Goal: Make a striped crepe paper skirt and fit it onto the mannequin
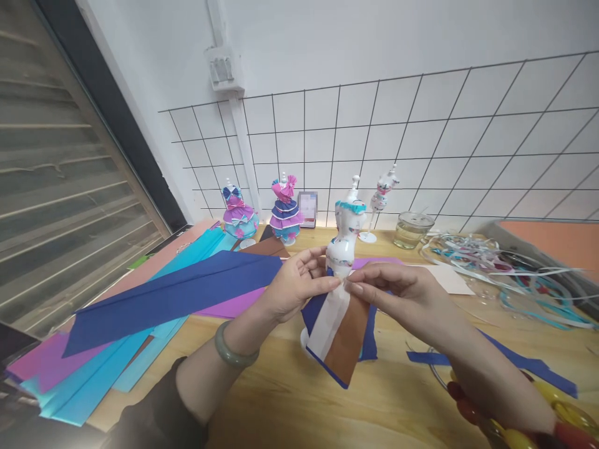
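Observation:
A small white dress form (346, 240) with a turquoise ruffle round its chest stands upright in front of me. A flared panel of paper (345, 333), white and brown with dark blue edging, hangs from below its hips; more dark blue paper (370, 340) shows behind. My left hand (297, 284) pinches the panel's top edge from the left, its thumb lying on the front. From the other side my right hand (405, 293) pinches the same edge, thumb and forefinger close to the left thumb. The stand's lower part is mostly hidden by the panel.
Two dressed mini forms (241, 215) (285, 212) and a bare one (384, 193) stand behind. Coloured paper sheets (182, 280) lie left. At right are a glass jar (412, 229), tangled ribbons (486, 255), blue strips (528, 362) and a grey bin (538, 240).

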`<action>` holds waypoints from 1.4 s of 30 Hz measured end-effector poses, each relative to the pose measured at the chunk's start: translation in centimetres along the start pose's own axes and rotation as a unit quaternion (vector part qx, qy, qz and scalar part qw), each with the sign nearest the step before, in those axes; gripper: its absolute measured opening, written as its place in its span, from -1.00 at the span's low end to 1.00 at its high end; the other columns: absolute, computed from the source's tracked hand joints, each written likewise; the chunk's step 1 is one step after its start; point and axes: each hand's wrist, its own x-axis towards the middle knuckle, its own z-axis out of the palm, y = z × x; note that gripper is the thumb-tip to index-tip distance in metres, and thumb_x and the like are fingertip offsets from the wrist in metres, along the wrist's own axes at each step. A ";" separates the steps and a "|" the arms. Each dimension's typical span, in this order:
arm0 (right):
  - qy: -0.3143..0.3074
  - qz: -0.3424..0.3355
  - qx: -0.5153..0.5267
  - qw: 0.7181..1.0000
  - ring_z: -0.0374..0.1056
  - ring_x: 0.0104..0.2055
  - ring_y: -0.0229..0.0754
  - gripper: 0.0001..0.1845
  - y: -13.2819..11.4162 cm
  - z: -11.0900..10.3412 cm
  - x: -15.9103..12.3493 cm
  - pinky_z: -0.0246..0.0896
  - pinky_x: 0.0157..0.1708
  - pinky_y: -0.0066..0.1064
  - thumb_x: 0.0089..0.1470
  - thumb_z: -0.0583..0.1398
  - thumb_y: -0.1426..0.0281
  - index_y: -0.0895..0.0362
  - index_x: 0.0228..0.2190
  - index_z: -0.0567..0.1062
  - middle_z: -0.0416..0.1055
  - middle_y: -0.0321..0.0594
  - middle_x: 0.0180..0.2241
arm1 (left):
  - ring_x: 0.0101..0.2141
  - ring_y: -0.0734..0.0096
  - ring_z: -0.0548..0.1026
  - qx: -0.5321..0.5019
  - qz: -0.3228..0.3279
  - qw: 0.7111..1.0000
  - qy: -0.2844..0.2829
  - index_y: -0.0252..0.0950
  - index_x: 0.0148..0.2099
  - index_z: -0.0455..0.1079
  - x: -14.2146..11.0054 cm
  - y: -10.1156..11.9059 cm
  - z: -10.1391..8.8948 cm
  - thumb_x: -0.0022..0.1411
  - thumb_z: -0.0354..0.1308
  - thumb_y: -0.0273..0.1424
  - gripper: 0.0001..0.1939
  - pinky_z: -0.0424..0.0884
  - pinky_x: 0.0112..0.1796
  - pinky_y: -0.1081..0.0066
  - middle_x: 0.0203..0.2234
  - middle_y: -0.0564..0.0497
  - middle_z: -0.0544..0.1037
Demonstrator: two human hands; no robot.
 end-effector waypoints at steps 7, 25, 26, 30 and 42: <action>0.011 -0.007 -0.037 0.999 0.39 -0.44 -0.22 -0.78 -0.3 0.1 -0.2 0.29 -0.50 -0.42 -0.01 0.21 0.21 0.07 -0.40 0.56 0.53 -0.24 -0.42 | -0.14 0.35 0.44 0.018 0.017 1.000 -0.005 -0.31 0.01 0.32 0.1 -0.1 -0.2 -0.09 0.34 -0.51 -0.43 0.33 -0.16 0.40 -0.14 -0.11 0.48; 0.023 0.018 0.014 0.999 0.39 -0.43 -0.20 -0.77 0.0 0.2 0.1 0.31 -0.46 -0.38 -0.04 0.24 0.18 0.09 -0.46 0.50 0.52 -0.21 -0.43 | -0.10 0.32 0.42 0.027 0.015 0.999 -0.016 -0.27 0.05 0.30 -0.1 -0.2 -0.1 -0.08 0.34 -0.50 -0.41 0.31 -0.11 0.37 -0.07 -0.13 0.44; 0.022 0.021 0.020 0.999 0.38 -0.44 -0.21 -0.77 0.0 0.2 0.1 0.30 -0.47 -0.38 -0.04 0.24 0.18 0.09 -0.47 0.49 0.51 -0.22 -0.44 | -0.09 0.32 0.41 0.029 0.015 0.999 -0.016 -0.28 0.04 0.30 -0.2 -0.3 -0.1 -0.08 0.34 -0.50 -0.41 0.30 -0.11 0.37 -0.07 -0.13 0.44; 0.020 0.029 0.036 0.999 0.35 -0.46 -0.23 -0.79 -0.2 0.2 0.1 0.28 -0.49 -0.41 -0.05 0.25 0.20 0.10 -0.47 0.48 0.49 -0.24 -0.47 | -0.07 0.32 0.40 0.033 0.015 0.999 -0.016 -0.28 0.04 0.30 -0.2 -0.4 -0.1 -0.07 0.33 -0.52 -0.41 0.28 -0.07 0.34 -0.06 -0.14 0.44; -0.015 0.050 0.042 0.998 0.36 -0.46 -0.23 -0.73 -0.2 0.3 0.0 0.25 -0.52 -0.44 -0.07 0.26 0.16 0.10 -0.42 0.51 0.50 -0.22 -0.46 | -0.11 0.33 0.41 0.043 0.036 0.998 -0.008 -0.27 0.04 0.28 -0.1 -0.2 -0.1 -0.06 0.33 -0.49 -0.43 0.31 -0.11 0.35 -0.09 -0.11 0.43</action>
